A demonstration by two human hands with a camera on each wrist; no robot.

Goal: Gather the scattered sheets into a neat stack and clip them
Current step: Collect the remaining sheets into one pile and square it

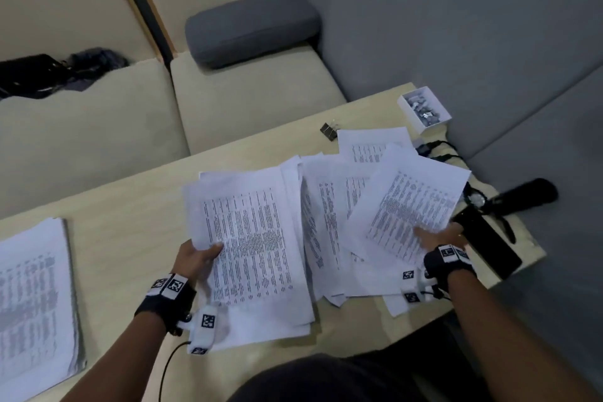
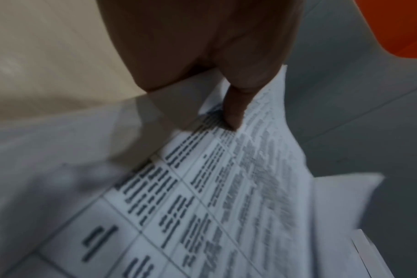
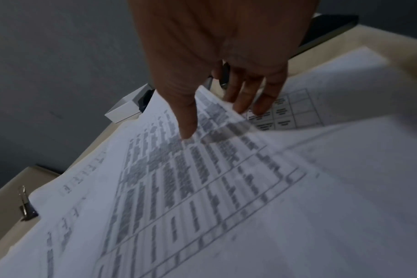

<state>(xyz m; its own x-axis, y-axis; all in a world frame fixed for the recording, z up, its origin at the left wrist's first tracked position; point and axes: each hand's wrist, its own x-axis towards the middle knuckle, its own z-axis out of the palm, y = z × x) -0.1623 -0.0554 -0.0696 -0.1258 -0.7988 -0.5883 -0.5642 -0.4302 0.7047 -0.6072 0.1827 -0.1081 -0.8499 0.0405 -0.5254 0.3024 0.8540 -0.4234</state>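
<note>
My left hand (image 1: 195, 259) has its thumb (image 2: 233, 111) pressed down on top of a wad of printed sheets (image 1: 248, 248), with the other fingers tucked under the paper edge, so it's a proper pinch on that bundle. The bundle sits near the front middle of the table (image 1: 130, 206), its far end lifted a little and fanned out unevenly.

My right hand (image 1: 440, 237) is on a single top sheet (image 1: 411, 202) over to the right. In the right wrist view the thumb (image 3: 187, 120) lies on top of the page and the other fingers (image 3: 250, 94) reach under its lifted edge, fairly straight but clamping the sheet between them. That page is tilted up off the loose sheets (image 1: 329, 215) that overlap each other messily between my two hands.

A black binder clip (image 1: 329, 130) sits on the table just past the far edge of the mess, apart from the paper. Further right there's a small white box (image 1: 424, 109) with what look like more clips, too blurry to be sure. At the far left of the table lies a separate paper stack (image 1: 36, 303), well apart. A black phone-like slab (image 1: 489, 245) lies just right of my right hand.
</note>
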